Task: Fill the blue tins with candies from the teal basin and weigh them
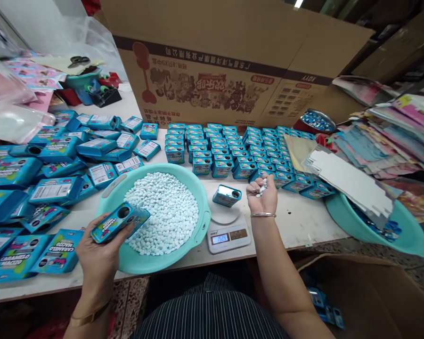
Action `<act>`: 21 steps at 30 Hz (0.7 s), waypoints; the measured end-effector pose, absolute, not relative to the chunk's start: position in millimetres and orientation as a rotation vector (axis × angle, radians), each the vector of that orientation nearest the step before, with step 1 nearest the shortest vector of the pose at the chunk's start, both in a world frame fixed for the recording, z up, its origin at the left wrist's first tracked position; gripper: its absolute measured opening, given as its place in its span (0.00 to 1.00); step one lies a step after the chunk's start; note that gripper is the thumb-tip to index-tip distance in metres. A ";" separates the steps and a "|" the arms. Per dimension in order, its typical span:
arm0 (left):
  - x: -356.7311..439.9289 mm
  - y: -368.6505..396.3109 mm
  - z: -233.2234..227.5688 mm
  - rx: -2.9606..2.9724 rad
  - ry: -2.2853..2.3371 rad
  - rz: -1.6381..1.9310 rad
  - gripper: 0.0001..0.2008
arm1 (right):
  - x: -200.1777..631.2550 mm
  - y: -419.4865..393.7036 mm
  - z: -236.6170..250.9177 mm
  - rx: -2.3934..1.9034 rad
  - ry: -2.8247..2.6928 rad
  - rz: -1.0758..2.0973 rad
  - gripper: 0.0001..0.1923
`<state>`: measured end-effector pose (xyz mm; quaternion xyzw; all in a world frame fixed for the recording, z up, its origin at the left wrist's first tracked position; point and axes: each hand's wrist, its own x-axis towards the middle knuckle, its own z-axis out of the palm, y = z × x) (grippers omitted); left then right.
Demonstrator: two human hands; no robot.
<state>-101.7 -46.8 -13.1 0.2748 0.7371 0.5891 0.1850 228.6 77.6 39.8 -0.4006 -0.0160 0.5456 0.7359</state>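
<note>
My left hand [99, 256] grips a blue candy tin [118, 223], tilted over the left part of a turquoise basin [108, 254]. The basin holds a heap of small white candies [162, 216]. My right hand [263, 203] is palm up with curled fingers, holding several loose white candies [262, 188]. It is just right of a kitchen scale [229, 239] with a lit display. On the scale's round plate stands an open blue tin [227, 195], apart from my right hand. Behind that hand are rows of blue tins [222, 165].
Many blue tins [54, 188] lie piled on the left. A large cardboard box [205, 28] stands behind the rows. At right, a second turquoise basin [413, 240] has white card sheets [349, 179] across it. A red-sided tin [305, 125] of small blue pieces stands behind.
</note>
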 end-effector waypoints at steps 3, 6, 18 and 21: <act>-101.3 -47.1 -12.3 0.765 2.083 1.658 0.31 | 218.8 78.7 32.7 -0.928 -0.090 1.141 0.16; -102.0 -47.4 -13.0 0.768 2.090 1.653 0.31 | 210.7 79.9 26.2 -0.952 -0.141 1.091 0.16; -101.8 -46.5 -12.5 0.819 2.110 1.638 0.31 | 233.9 87.0 37.4 -0.870 -0.031 1.176 0.17; -100.3 -46.3 -9.5 0.841 2.126 1.634 0.31 | 236.6 85.0 37.6 -0.846 -0.053 1.174 0.17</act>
